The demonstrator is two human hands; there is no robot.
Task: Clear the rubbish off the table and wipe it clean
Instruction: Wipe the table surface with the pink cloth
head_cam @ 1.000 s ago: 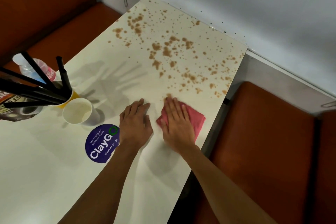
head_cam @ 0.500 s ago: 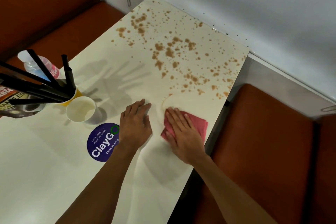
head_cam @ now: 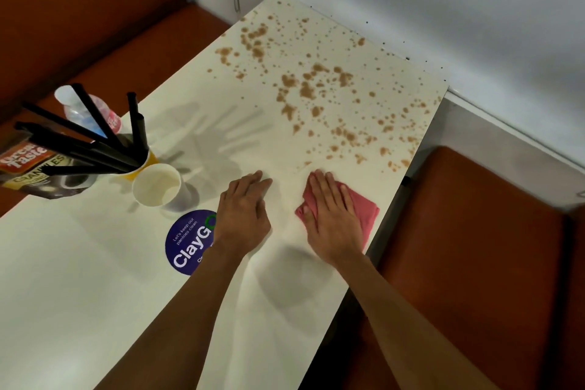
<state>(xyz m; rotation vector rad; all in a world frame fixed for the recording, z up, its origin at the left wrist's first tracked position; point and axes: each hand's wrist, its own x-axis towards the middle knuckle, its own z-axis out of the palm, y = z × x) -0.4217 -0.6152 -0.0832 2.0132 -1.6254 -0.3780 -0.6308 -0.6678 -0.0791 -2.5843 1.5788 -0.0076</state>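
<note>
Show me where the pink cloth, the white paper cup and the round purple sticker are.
pink cloth (head_cam: 364,214): head view, on its uncovered fold at the picture's right.
white paper cup (head_cam: 156,184): head view, inside its open mouth.
round purple sticker (head_cam: 189,247): head view, on its printed face.

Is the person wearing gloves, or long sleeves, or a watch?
No gloves: the left hand and the right hand are bare. The left forearm and the right forearm are bare too, with no sleeve showing down to the picture's bottom edge. No watch, bracelet or ring can be seen on them.
</note>
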